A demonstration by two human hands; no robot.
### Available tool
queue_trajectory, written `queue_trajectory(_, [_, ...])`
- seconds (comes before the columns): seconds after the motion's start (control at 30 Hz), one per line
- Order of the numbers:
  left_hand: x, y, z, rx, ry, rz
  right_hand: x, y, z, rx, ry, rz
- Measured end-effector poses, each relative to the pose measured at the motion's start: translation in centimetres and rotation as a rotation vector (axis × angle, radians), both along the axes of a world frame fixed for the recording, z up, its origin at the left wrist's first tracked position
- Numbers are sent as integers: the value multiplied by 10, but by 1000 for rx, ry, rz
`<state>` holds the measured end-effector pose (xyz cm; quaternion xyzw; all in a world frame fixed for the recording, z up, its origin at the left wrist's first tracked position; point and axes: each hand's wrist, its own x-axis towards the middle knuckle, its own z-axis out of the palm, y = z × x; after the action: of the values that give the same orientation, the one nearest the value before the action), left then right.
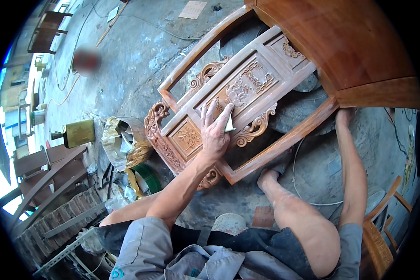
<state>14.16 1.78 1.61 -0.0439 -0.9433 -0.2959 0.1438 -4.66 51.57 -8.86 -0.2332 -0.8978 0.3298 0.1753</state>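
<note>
A carved wooden chair back (244,91) lies tilted before me, pale with dust along its frame and panels. My left hand (215,132) presses a small folded piece of sandpaper (229,123) against the lower part of its centre panel. The fingers reach forward over the panel, and the pale sheet sticks out beside the index finger. Over at the right, my right hand (344,117) is up against the underside of the chair's broad reddish-brown seat (345,42), near where the side post meets it. The fingers of that hand are mostly hidden.
Left of the chair stands an open sack (121,142) with scraps, near a green roll (147,178). Dark wooden parts (51,172) are piled farther left. A hose (297,177) curves over the concrete floor. Another carved wooden piece (379,242) stands at lower right.
</note>
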Motion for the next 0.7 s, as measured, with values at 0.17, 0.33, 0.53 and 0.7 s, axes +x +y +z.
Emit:
queue_trajectory(0.17, [3,6,2,10,14,0,0,4,-3,16,16,-15])
queue_trajectory(0.33, [5,4,-3,18,3,-33,-2,4,-8,-9,79,4])
queue_trajectory(0.53, [-1,5,3,-3,11,54,-2,7,-16,38,61,3])
queue_trajectory(0.7, [15,1,-2,-34,-27,53,-6,14,-21,-7,109,41])
